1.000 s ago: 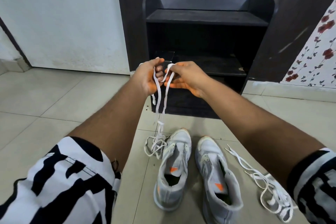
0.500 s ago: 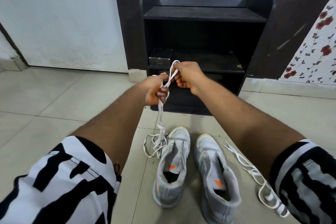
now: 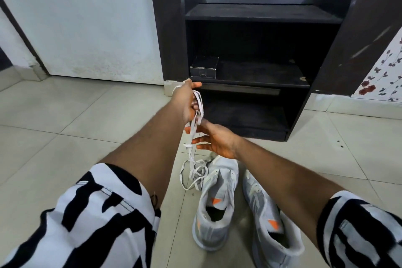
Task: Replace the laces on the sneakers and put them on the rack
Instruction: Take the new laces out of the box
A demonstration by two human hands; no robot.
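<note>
- While the white lace hangs from the left hand, its long axis runs near vertical, from the fist down to a loose tangle on the floor tiles.
- That tangle lies just beside the toe of the left sneaker, on its left side; cannot tell if the lace touches the shoe.
- Left hand: fingers curled round the upper loops of the lace, gripping it, raised in front of the rack's middle shelf.
- Right hand: fingers straight and spread, holding nothing, lower than the left hand; fingertips sit right at the hanging strand, contact unclear.
- Key relation: lace lies to the left of the right palm and just off its fingertips, so the right hand is the free one and nearest the mid-strand; likely next is a pinch there to straighten or find an end.
- Both sneakers are unlaced, toes pointing toward the rack, side by side; right sneaker just beside the left one.
- Rack stands straight ahead beyond the shoes, dark, open shelves; small clear box on the middle shelf at left.
- Judgement: early, no lacing done yet, rack step well off.
- Risk: floor tangle may knot when pulled up.
</note>
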